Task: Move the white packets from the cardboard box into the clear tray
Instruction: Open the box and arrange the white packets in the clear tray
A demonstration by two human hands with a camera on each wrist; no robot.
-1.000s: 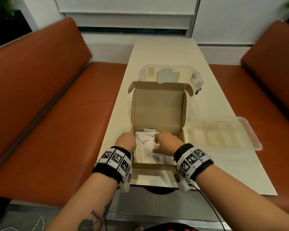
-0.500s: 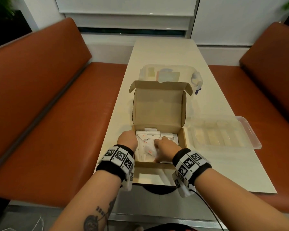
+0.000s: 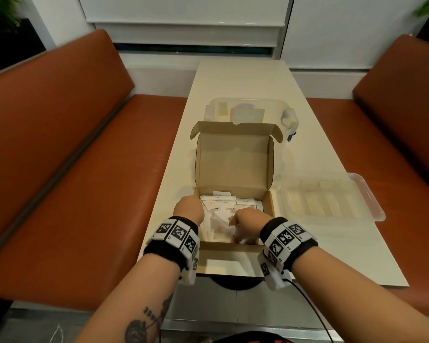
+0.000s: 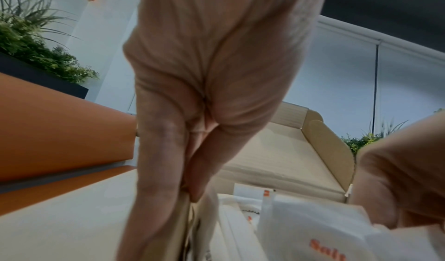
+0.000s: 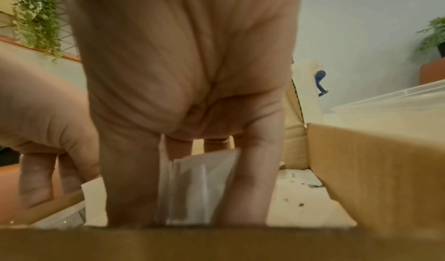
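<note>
Pinching a stack of white packets (image 5: 199, 185) with right hand (image 3: 245, 222); gripping box (image 3: 233, 164) wall with left hand (image 3: 189, 210). Lying jumbled, red-lettered.

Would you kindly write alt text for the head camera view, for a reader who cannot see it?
Both hands reach into an open cardboard box of white packets: the left hand holds its left wall, the right hand gathers packets. A clear tray sits on the table to the right.

Orange benches (image 3: 60, 157) flanking cream table (image 3: 243, 78)
</note>
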